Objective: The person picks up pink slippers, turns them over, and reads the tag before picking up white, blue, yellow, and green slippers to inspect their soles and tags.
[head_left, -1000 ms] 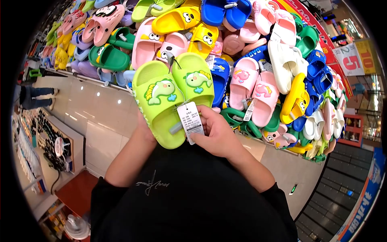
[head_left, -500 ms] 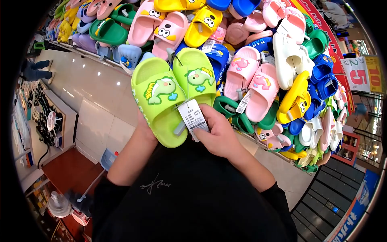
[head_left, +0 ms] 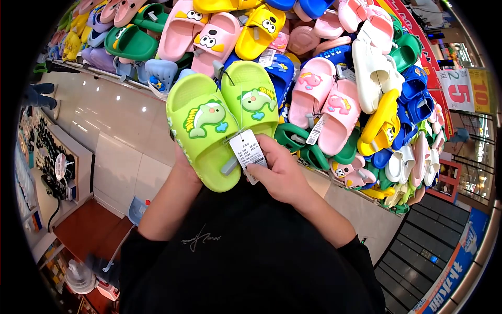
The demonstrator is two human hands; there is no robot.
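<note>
A pair of lime-green slide sandals [head_left: 206, 157] with dolphin-like cartoon figures on the straps is held up in front of my chest. My left hand [head_left: 184, 166] grips the pair from below and behind on the left; its fingers are hidden by the soles. Between the thumb and fingers of my right hand [head_left: 277, 170], a white printed price tag [head_left: 247, 149] is pinched, and it hangs from the slides by a thin cord. Just beyond them lies a pair of pink slides [head_left: 334, 112] with similar figures and its own tag.
A display heap of many-coloured slides and clogs, including a yellow slide [head_left: 381, 125] and a white slide [head_left: 372, 78], spans the far side. A price sign [head_left: 460, 91] stands at the right. Tiled floor [head_left: 120, 157], a shelf unit [head_left: 68, 152] and a long-handled dustpan [head_left: 137, 210] are at the left.
The view has shifted slightly, so the heap and the floor appear a little further left. My hands keep the same hold on the green slides and the tag.
</note>
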